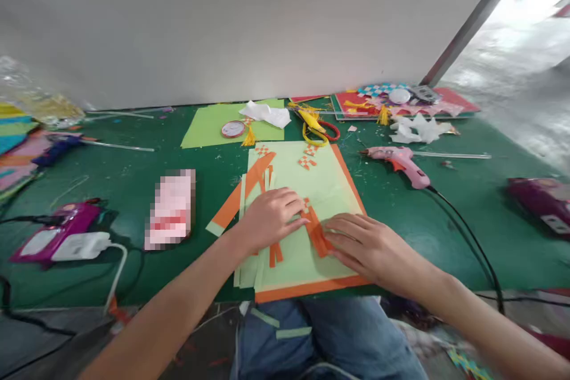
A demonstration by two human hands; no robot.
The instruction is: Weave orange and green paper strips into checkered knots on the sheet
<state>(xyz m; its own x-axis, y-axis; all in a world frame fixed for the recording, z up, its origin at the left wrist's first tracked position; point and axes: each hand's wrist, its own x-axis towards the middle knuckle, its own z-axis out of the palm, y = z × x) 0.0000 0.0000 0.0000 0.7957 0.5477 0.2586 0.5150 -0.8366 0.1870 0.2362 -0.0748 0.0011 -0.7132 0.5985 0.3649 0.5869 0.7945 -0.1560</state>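
Observation:
A narrow bundle of orange paper strips point(317, 234), with a small orange-and-green checkered weave at its upper end, lies on the pale green paper sheet point(285, 157). My left hand point(274, 217) is at the woven end, its fingers curled and its thumb and index finger close about the paper. At the lower right edge of the same strips, my right hand point(367, 243) has its fingertips together on them; its thumb is mostly hidden. Loose thin orange strips point(272, 254) stick out below my left hand. Small checkered woven pieces point(307, 161) rest higher on the sheet.
Right of the sheet lies a pink glue gun point(401, 163) with a black cord. Yellow-and-red scissors point(318, 127) and a round tape roll point(233, 129) lie beyond. A wide orange strip point(243, 193) angles out leftward. At left are a purple power strip point(73, 225) and white plug point(82, 246).

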